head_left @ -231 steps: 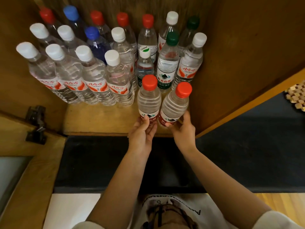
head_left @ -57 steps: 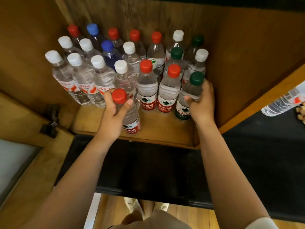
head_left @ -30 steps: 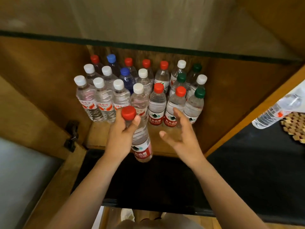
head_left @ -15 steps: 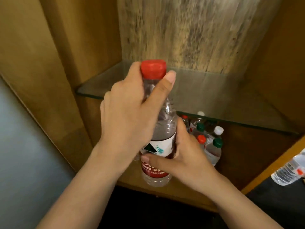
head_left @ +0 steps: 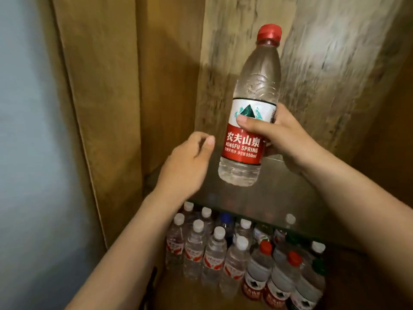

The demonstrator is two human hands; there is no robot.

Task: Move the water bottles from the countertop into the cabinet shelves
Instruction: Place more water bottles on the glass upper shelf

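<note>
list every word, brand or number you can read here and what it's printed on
"农夫山泉": large white characters on the red label of the held bottle, gripped by the right hand.
"NONGFU SPRING": same label, just below.
"550ml": end of the small line beneath; the rest of that line is too small to read.
Labels on the shelved bottles below: too blurred to read.

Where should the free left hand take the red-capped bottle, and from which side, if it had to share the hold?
Probably the clear ribbed shoulder of the red-capped bottle, above the label, coming from the left. The right hand already wraps the label from the right, the bottle leans only slightly, and the left hand hangs just left of it.
</note>
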